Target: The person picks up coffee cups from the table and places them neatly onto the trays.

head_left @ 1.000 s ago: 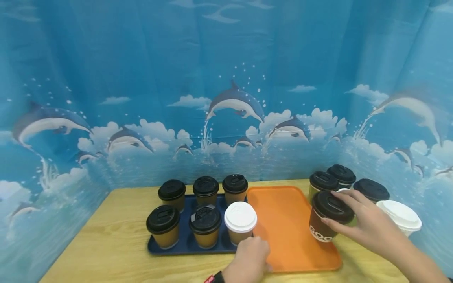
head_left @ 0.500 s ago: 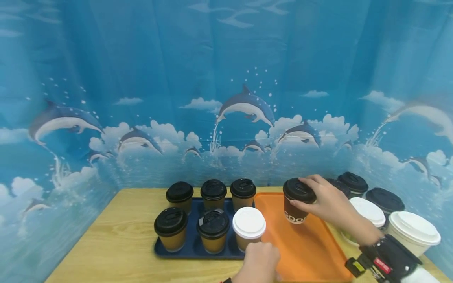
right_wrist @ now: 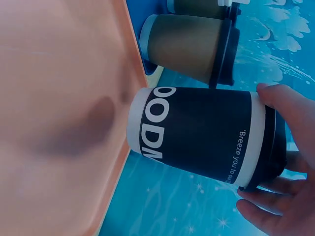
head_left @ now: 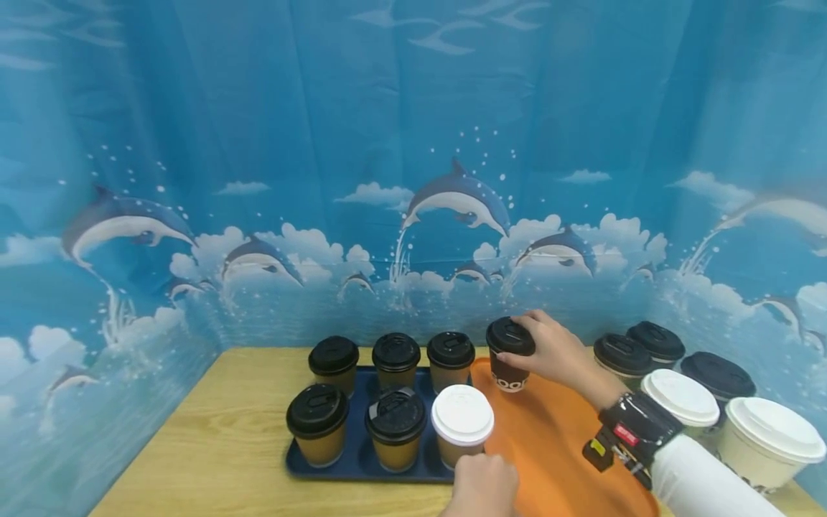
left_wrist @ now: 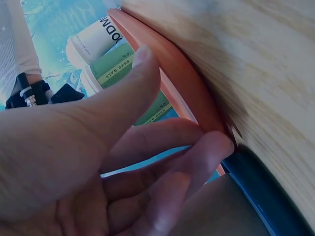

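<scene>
In my right hand is a dark brown paper coffee cup with white lettering, gripped by its black lid. It is upright over the far left corner of the orange tray. The right wrist view shows thumb and fingers around the lid of this cup, and a shadow on the tray. My left hand, fingers loosely bent and holding nothing, is at the front where the two trays meet. In the left wrist view, its fingertips are right at the rims of the orange tray and blue tray.
On the blue tray stand several kraft cups with black lids, such as a front-left cup, and one white-lidded cup. Right of the orange tray, several more lidded cups crowd together, including a large white-lidded cup. A dolphin-print curtain hangs behind.
My right hand has carried the brown cup leftward and back, from the orange tray's right side to its far left corner. The left hand stays near the trays' front edge.
</scene>
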A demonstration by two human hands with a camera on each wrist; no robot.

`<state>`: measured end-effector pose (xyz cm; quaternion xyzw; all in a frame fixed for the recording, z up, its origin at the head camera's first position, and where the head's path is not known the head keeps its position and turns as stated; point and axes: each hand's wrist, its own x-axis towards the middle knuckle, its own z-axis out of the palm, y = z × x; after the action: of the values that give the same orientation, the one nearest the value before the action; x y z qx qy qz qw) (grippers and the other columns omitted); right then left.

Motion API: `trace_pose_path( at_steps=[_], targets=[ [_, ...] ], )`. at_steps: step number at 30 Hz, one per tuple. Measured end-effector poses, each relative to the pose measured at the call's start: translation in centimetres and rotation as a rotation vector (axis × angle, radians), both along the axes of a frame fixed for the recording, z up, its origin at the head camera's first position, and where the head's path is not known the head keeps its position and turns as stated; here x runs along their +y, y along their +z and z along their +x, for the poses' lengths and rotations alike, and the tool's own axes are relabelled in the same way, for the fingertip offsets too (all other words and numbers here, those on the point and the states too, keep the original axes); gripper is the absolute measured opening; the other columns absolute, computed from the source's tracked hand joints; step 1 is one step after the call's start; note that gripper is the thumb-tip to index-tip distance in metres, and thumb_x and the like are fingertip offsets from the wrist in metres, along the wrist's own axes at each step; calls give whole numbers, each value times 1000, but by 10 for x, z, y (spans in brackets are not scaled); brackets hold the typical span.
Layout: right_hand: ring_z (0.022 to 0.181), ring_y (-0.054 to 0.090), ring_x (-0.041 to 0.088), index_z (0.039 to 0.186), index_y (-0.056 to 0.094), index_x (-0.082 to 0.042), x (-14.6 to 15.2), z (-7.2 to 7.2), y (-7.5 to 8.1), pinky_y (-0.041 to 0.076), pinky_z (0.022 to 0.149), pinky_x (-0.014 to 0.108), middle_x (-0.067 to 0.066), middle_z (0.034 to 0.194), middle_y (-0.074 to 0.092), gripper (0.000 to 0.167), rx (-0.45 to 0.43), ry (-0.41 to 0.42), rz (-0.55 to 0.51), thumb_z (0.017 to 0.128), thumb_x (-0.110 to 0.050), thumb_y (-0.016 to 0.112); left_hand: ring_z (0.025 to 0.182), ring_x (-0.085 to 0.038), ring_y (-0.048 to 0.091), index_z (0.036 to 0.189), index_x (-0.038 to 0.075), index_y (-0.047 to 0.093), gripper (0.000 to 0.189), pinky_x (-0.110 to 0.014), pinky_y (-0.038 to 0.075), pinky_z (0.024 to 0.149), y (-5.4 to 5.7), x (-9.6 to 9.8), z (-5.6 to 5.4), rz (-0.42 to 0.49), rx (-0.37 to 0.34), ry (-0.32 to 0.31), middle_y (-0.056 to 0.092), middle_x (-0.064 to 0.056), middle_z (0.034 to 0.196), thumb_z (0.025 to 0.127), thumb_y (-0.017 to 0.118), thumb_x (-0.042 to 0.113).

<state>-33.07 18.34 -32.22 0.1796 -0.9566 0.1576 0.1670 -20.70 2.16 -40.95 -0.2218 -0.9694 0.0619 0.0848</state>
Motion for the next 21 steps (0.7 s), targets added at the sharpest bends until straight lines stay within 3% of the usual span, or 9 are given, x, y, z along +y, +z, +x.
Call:
trace_pose_path(
  at_steps=[8,21],
  targets=[
    [109,62,43,141,55,4,-13,-15,0,57,80,53,28,133,54,78,-40,-3,-16,85,-44,80,63,-9,62,73,28,75,25,-31,48,52,1,1,-1,-2,2,12,65,13,70,67,87,50],
    [110,61,44,143,51,6,-10,-35,-19,55,83,56,30,131,53,82,-121,-36,-22,86,-48,78,62,-10,62,74,28,75,9,-32,50,53,-2,4,1,18,-13,17,65,11,70,81,77,33]
  ],
)
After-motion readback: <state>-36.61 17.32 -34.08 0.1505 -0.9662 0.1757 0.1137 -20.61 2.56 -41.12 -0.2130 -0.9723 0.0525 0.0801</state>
